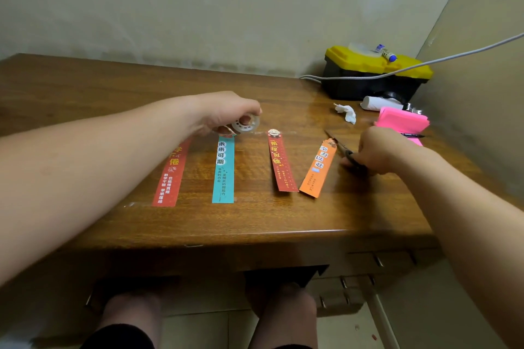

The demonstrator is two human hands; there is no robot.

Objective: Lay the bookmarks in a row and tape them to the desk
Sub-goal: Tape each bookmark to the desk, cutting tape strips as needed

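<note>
Several bookmarks lie side by side on the wooden desk (255, 224): a red one (168, 178) at the left, a teal one (223, 173), a darker red one (281, 163) and an orange one (319, 170). My left hand (224, 113) holds a roll of clear tape (245, 123) just above the teal bookmark's top end, and my forearm hides the top of the left red one. My right hand (381, 150) grips black scissors (341, 149) to the right of the orange bookmark, blades pointing to the far left.
A black toolbox with a yellow lid (374, 73) stands at the back right with a marker (385, 52) on it and a grey cable (425, 62) across it. Crumpled tissue (346, 112), a white roll (380, 103) and pink paper (402, 120) lie near it.
</note>
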